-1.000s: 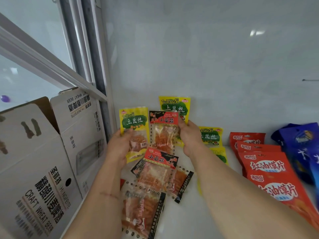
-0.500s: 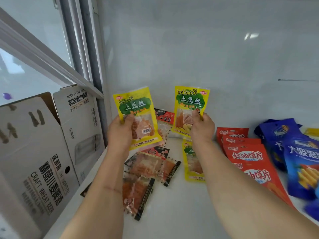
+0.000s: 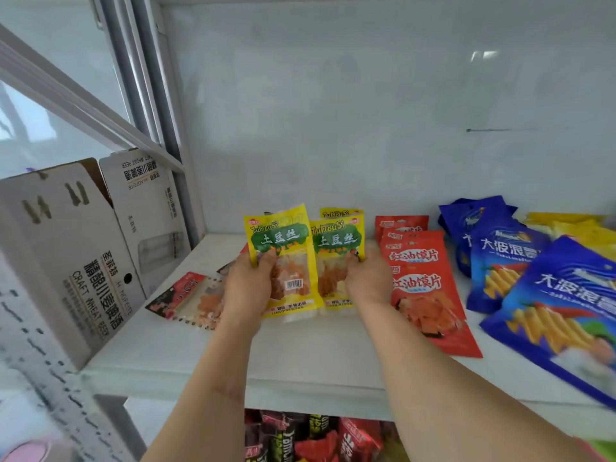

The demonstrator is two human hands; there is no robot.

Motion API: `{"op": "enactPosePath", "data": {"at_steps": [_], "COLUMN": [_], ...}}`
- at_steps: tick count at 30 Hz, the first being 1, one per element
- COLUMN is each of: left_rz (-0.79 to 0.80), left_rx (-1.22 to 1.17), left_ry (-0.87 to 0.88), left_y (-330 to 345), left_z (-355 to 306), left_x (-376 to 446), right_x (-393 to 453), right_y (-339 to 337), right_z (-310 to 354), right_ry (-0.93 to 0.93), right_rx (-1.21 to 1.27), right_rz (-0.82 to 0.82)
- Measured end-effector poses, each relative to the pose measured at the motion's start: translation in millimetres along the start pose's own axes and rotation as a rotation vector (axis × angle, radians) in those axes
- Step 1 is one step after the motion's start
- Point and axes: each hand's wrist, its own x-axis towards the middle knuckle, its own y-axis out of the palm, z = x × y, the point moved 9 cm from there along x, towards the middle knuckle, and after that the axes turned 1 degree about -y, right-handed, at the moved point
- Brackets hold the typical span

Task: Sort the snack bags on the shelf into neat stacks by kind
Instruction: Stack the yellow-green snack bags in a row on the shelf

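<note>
evidently each hand, left hand (image 3: 248,288) and right hand (image 3: 366,278), pinches one yellow bag (image 3: 283,258) (image 3: 336,258) side by side (same kind), probably to stack them beside the red bags (image 3: 420,285).

A white beer carton (image 3: 83,261) with open flaps stands at the shelf's left end beside a grey metal upright (image 3: 146,105).

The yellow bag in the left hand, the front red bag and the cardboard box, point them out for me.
yellow bag (image 3: 281,240): head view, on its green label.
front red bag (image 3: 421,288): head view, on its printed face.
cardboard box (image 3: 66,261): head view, on its near side panel.
</note>
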Motion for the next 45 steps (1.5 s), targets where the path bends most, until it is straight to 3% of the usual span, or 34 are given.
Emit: {"op": "enactPosePath", "data": {"at_steps": [4,9,21,34,45], "left_rz": [0.000,0.034,0.096,0.116,0.059], "left_rx": [0.096,0.140,0.257,0.455,0.566], "left_ry": [-0.010,-0.075,-0.050,0.028,0.104], "left_y": [-2,3,43,85,70], "left_z": [11,31,35,35,16], "left_x": [-23,-31,-15,-21,-24], "right_x": [-13,-16,3,-3,-10], "right_y": [-2,10,8,13,16], "right_z": [-16,-31,-30,-27,-12], "right_ry": [0.080,0.184,0.113,0.055,-0.016], "right_rx": [-0.027,0.116,0.003,-0.035,-0.230], "right_rz": [0.037,0.119,0.021,0.106,0.052]}}
